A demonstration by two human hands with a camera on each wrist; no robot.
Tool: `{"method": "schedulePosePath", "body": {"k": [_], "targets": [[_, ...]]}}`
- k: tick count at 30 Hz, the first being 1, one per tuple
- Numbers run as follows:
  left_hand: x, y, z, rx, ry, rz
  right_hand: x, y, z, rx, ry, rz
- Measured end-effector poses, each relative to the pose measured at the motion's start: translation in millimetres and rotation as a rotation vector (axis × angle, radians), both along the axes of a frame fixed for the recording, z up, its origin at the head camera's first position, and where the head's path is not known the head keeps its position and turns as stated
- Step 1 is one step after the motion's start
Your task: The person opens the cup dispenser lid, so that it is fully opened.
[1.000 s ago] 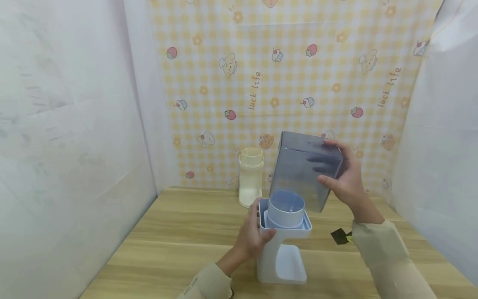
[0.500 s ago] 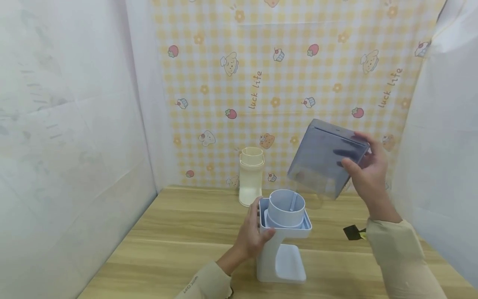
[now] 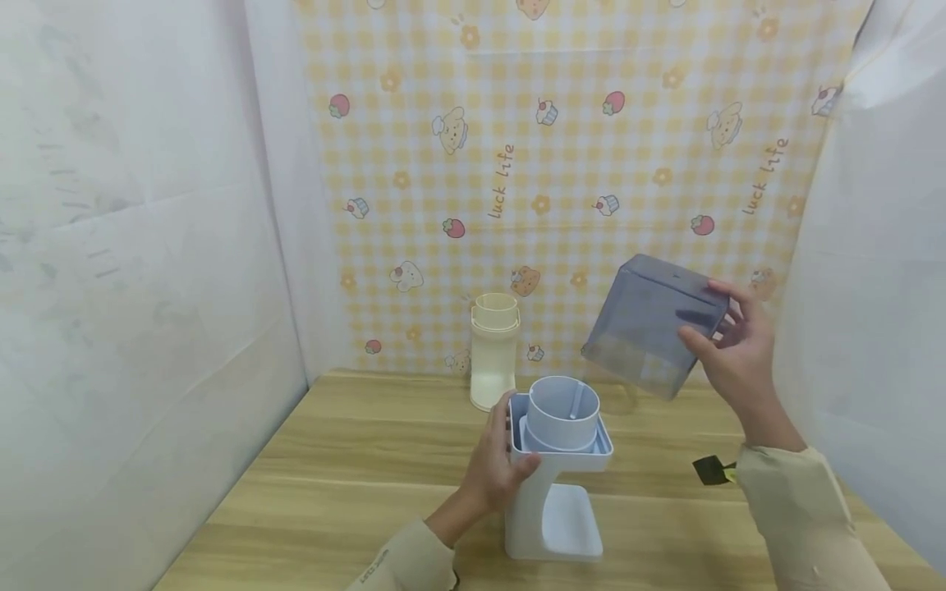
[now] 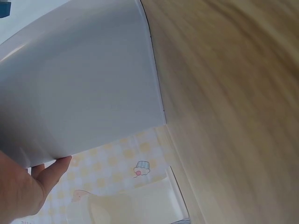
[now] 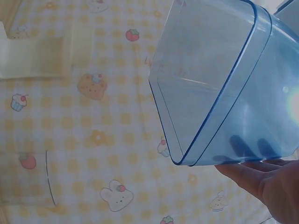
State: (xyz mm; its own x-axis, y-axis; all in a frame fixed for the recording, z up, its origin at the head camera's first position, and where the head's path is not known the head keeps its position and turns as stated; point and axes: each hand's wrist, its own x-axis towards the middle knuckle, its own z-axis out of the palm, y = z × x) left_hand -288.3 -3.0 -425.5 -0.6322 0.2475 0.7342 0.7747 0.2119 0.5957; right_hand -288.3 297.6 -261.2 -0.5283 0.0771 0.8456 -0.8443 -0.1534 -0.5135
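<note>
My left hand (image 3: 493, 468) grips the rim of a white plastic dispenser stand (image 3: 526, 509), thumb in front and fingers along its left side. The stand is upright on the table, with a round collar (image 3: 562, 427) in its square top and a flat tray below. In the left wrist view, the stand's smooth wall (image 4: 84, 79) fills much of the picture. My right hand (image 3: 742, 353) holds a clear blue-tinted, square plastic container (image 3: 650, 328) by one end, tilted in the air right of the stand and apart from it. The right wrist view shows its rim (image 5: 224, 88).
Behind the stand, a cream cylindrical dispenser body (image 3: 493, 361) stands near the patterned cloth backdrop (image 3: 576, 148). A small black tag (image 3: 711, 470) shows by the right sleeve. Another clear container (image 5: 25, 182) appears at lower left in the right wrist view. White sheets flank the wooden table (image 3: 355, 476).
My right hand has carried the clear container rightward, away from the stand's collar, and tilted it further; over the last half second it sinks slightly. My left hand keeps its grip on the stand.
</note>
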Motion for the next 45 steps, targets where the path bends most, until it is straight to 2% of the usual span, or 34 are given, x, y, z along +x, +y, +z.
{"method": "schedulePosePath", "body": {"k": [5, 12, 20, 26, 32, 39, 45], "targets": [[0.7, 0.2, 0.4, -0.002, 0.025, 0.010, 0.3, 8.1, -7.0, 0.029, -0.007, -0.024], [0.2, 0.2, -0.3, -0.001, 0.033, 0.011, -0.2, 13.9, -23.5, 0.075, -0.135, -0.177], [-0.5, -0.9, -4.2, 0.008, 0.026, 0.013, -8.1, 19.7, -55.0, 0.381, -0.290, -0.482], [-1.0, -1.2, -6.1, -0.009, 0.027, 0.035, -16.8, 21.3, -73.6, 0.443, -0.402, -0.508], [0.7, -1.3, -3.8, -0.030, 0.033, 0.046, -27.0, 28.7, -92.4, 0.534, -0.464, -0.519], [1.5, -2.1, -3.1, -0.066, 0.023, 0.056, -44.3, 39.7, -113.5, 0.608, -0.475, -0.583], [-0.7, -2.0, -3.8, -0.065, 0.018, 0.050, -56.7, 45.0, -125.9, 0.615, -0.470, -0.611]]}}
